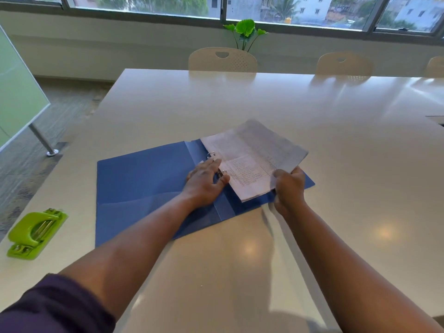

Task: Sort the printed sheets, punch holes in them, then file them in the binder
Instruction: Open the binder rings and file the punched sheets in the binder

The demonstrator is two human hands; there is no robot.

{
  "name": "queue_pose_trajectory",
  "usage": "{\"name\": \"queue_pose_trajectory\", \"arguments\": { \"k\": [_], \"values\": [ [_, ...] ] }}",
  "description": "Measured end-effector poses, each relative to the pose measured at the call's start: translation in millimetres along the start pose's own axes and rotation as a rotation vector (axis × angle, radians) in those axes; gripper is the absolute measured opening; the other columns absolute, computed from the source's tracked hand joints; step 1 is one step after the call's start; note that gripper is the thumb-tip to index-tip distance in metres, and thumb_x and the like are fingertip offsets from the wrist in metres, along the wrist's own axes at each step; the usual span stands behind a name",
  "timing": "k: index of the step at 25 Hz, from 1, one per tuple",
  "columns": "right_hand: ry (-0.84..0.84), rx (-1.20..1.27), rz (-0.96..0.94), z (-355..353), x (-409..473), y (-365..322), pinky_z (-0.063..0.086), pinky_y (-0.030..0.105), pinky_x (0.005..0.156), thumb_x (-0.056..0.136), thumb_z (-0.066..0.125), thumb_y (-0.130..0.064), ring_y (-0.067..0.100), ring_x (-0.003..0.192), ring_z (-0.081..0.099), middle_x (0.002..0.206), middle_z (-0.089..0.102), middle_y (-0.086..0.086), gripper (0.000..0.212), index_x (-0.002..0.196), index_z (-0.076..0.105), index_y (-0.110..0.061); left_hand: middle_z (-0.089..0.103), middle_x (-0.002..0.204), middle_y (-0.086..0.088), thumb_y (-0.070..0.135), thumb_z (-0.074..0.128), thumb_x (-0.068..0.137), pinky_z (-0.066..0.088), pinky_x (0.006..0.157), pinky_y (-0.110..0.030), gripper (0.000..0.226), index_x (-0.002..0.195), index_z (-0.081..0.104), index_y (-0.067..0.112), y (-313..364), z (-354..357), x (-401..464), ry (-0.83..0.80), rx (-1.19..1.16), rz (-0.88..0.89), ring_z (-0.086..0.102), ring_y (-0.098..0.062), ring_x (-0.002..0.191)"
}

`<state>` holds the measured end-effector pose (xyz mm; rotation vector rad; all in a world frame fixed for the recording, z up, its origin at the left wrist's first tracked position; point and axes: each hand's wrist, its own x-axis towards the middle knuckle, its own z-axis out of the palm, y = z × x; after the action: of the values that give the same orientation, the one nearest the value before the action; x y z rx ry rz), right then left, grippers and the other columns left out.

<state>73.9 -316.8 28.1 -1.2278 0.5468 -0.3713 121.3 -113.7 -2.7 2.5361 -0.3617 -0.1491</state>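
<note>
A blue binder (141, 183) lies open on the white table (240, 104), its metal rings (211, 155) at the spine. A stack of printed sheets (254, 159) lies on the binder's right half, its left edge at the rings. My left hand (204, 181) rests flat at the rings, fingers straight, fingertips touching the sheets' left edge. My right hand (288, 186) grips the near right corner of the stack, thumb on top. A green hole punch (36, 233) sits at the table's near left edge, away from both hands.
Beige chairs (222, 60) stand along the table's far side under a window, with a green plant (245, 32) behind. A green partition on a metal leg (42, 139) stands on the floor to the left. The table's left edge runs close to the punch.
</note>
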Motion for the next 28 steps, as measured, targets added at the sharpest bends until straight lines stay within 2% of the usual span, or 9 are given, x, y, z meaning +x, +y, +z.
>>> {"name": "queue_pose_trajectory", "arguments": {
  "k": [4,6,9,12,14,17,21,25,28],
  "values": [
    [0.086,-0.022,0.059,-21,29,0,0.061,0.033,0.07,0.088,0.055,0.01,0.026,0.101,0.069,0.117,0.066,0.009,0.046,0.128,0.053,-0.012,0.016,0.171,0.008,0.065,0.033,0.102,0.004,0.124,-0.046,0.069,0.161,0.023,0.032,-1,9,-3,-0.033,0.139,-0.023,0.005,-0.022,0.158],
    [0.153,-0.225,0.041,-31,42,-1,0.058,0.032,0.079,0.089,0.06,0.003,0.022,0.103,0.063,0.127,0.057,0.008,0.056,0.139,0.045,-0.016,0.016,0.171,0.01,0.066,0.033,0.101,0.005,0.124,-0.045,0.07,0.161,0.022,0.032,-2,11,-3,-0.019,0.172,-0.019,0.005,-0.022,0.158],
    [0.241,-0.617,-0.085,-38,59,-1,0.05,0.037,0.101,0.088,0.07,-0.013,0.024,0.126,0.054,0.144,0.049,0.006,0.06,0.143,0.047,-0.017,0.017,0.17,0.01,0.069,0.035,0.099,0.006,0.124,-0.045,0.071,0.16,0.025,0.034,-4,12,-1,-0.015,0.2,0.0,0.006,-0.021,0.158],
    [0.203,-1.038,-0.066,-40,64,-4,0.039,0.049,0.104,0.085,0.069,-0.037,0.03,0.129,0.05,0.144,0.053,0.006,0.061,0.141,0.051,-0.019,0.019,0.17,0.012,0.071,0.039,0.097,0.008,0.126,-0.045,0.072,0.158,0.029,0.036,-11,6,2,-0.032,0.209,0.058,0.008,-0.02,0.158],
    [0.124,-1.172,-0.034,-43,63,-8,0.037,0.051,0.102,0.083,0.066,-0.044,0.032,0.129,0.048,0.141,0.055,0.006,0.065,0.141,0.051,-0.018,0.02,0.169,0.014,0.071,0.043,0.096,0.008,0.126,-0.042,0.071,0.157,0.031,0.038,-18,1,2,-0.052,0.204,0.1,0.009,-0.017,0.157],
    [0.054,-1.19,-0.068,-46,59,-12,0.044,0.046,0.094,0.081,0.067,-0.044,0.033,0.125,0.051,0.136,0.058,0.009,0.065,0.136,0.053,-0.012,0.027,0.167,0.014,0.069,0.052,0.093,0.011,0.125,-0.039,0.072,0.156,0.035,0.037,-30,-10,4,-0.067,0.187,0.16,0.014,-0.013,0.157],
    [-0.005,-1.13,-0.045,-47,55,-17,0.054,0.044,0.088,0.079,0.073,-0.044,0.026,0.099,0.056,0.126,0.061,0.012,0.067,0.129,0.052,-0.005,0.035,0.164,0.008,0.066,0.061,0.09,0.016,0.123,-0.037,0.074,0.155,0.039,0.037,-42,-20,5,-0.08,0.166,0.194,0.018,-0.012,0.156],
    [-0.031,-0.967,0.002,-49,57,-19,0.051,0.04,0.089,0.081,0.082,-0.037,0.028,0.111,0.058,0.137,0.057,0.014,0.077,0.14,0.046,-0.003,0.033,0.165,0.011,0.065,0.061,0.09,0.015,0.124,-0.037,0.074,0.155,0.039,0.038,-42,-18,5,-0.083,0.159,0.197,0.016,-0.011,0.156],
    [-0.055,-0.954,-0.029,-48,60,-12,0.055,0.04,0.084,0.078,0.086,-0.033,0.026,0.1,0.064,0.119,0.066,0.008,0.051,0.112,0.052,-0.016,0.029,0.166,0.014,0.064,0.06,0.092,0.014,0.125,-0.038,0.074,0.156,0.037,0.036,-43,-15,4,-0.073,0.165,0.197,0.015,-0.011,0.156]
  ]
}}
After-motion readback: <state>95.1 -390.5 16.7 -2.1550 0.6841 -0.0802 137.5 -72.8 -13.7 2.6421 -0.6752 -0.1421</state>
